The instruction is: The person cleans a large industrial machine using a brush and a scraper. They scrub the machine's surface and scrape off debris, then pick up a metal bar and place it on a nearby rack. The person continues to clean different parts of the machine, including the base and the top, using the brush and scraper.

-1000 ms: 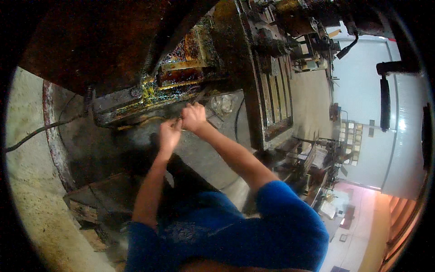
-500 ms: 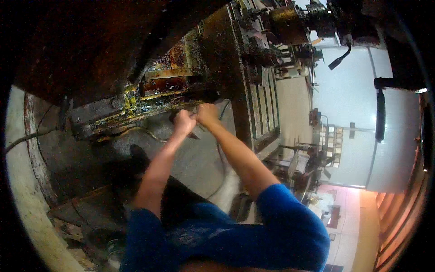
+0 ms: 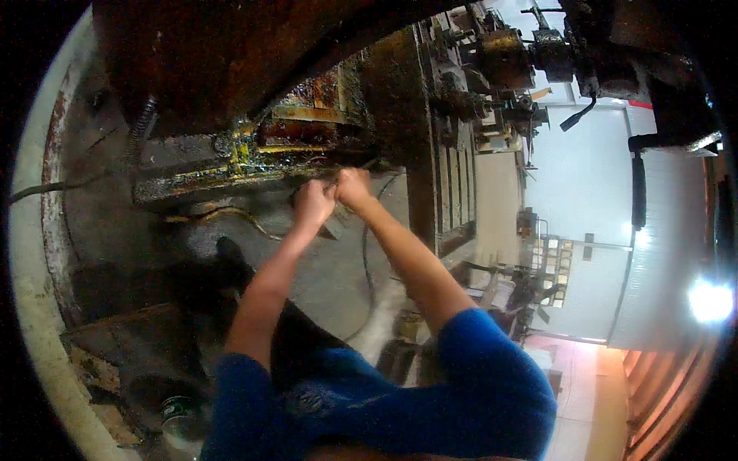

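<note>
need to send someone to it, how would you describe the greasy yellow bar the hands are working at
Find the big rusty brown machine body overhead. Along its lower edge runs the bar, just left of the left hand and right hand. It alone has chipped yellow paint under black grease.

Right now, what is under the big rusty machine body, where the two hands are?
An oily yellow-green machine part; both hands are closed together against it. What they grip is covered.

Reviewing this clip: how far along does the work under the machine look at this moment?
Mid-job, by the look of it. Done: nothing visibly finished that I can tell. In hand: left hand and right hand are closed together at the greasy yellow-edged machine part; what they grip is too small to see. Left: a loose cable lies on the floor.
</note>
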Demonstrator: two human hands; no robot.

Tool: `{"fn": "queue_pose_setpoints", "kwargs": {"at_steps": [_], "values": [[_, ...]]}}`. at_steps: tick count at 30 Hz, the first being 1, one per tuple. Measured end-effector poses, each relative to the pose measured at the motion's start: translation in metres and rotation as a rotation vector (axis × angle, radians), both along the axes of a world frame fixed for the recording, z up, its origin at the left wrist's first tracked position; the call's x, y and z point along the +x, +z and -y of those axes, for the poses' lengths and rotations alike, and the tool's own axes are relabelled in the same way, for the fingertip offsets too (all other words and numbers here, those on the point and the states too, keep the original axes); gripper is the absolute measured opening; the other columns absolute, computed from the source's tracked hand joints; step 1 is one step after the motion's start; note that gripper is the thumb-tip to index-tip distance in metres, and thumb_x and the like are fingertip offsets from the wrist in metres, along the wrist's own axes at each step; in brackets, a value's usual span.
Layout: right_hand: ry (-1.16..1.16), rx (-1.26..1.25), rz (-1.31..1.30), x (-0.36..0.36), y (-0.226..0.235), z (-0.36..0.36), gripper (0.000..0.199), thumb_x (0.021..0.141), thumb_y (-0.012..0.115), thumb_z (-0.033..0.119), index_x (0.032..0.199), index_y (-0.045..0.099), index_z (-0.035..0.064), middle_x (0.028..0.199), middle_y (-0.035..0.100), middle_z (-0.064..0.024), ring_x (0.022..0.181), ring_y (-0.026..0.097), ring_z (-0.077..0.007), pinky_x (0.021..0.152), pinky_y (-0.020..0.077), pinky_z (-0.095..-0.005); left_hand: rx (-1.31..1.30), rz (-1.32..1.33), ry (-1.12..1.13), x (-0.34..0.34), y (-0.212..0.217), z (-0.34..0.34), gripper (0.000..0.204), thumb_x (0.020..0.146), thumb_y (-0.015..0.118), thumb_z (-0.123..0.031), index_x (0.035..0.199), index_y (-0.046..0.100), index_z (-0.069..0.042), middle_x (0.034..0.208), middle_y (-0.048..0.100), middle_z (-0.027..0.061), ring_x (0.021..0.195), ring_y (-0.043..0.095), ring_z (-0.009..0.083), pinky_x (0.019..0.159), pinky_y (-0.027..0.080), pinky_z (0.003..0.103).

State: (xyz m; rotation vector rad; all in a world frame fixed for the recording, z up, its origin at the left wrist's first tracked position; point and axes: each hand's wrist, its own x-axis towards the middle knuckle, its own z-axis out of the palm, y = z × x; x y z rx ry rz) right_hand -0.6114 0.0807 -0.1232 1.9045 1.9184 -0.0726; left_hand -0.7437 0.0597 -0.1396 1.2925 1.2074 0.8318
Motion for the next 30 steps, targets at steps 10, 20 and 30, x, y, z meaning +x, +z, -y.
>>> {"fn": "queue_pose_setpoints", "kwargs": {"at_steps": [10, 20, 30], "values": [[-0.585, 0.116, -0.169, 0.04, -0.005, 0.042, 0.037, 0.068, 0.056, 0.033, 0.077, 0.061, -0.0023, 0.085, 0.058, -0.0249, 0.084, 0.055, -0.0402, 0.074, 0.043, -0.0461, 0.127, -0.187, -0.159, 0.063, -0.008, -0.019, 0.017, 0.062, 0.06, -0.015, 0.064, 0.059, 0.003, 0.069, 0.057, 0.022, 0.067, 0.057, 0.0379, 0.059, 0.047, 0.044], [0.08, 0.189, -0.201, -0.096, 0.056, 0.046, 0.03, 0.059, 0.062, 0.034, 0.075, 0.062, 0.0086, 0.089, 0.055, -0.0132, 0.087, 0.046, -0.0329, 0.077, 0.0347, -0.0431, -0.027, 0.268, 0.384, -0.075, 0.051, 0.062, 0.014, 0.079, 0.059, -0.009, 0.082, 0.061, 0.004, 0.076, 0.064, 0.0095, 0.065, 0.058, 0.0101, 0.059, 0.045, 0.024], [0.246, 0.025, -0.161, -0.151, 0.062, 0.01, 0.029, 0.063, 0.058, 0.035, 0.076, 0.065, 0.0095, 0.089, 0.056, -0.0146, 0.09, 0.048, -0.0336, 0.084, 0.0309, -0.044, -0.164, 0.231, 0.486, -0.129, 0.059, 0.049, 0.015, 0.079, 0.059, -0.007, 0.087, 0.06, 0.006, 0.083, 0.062, 0.0089, 0.075, 0.056, 0.0116, 0.069, 0.046, 0.025]]}}
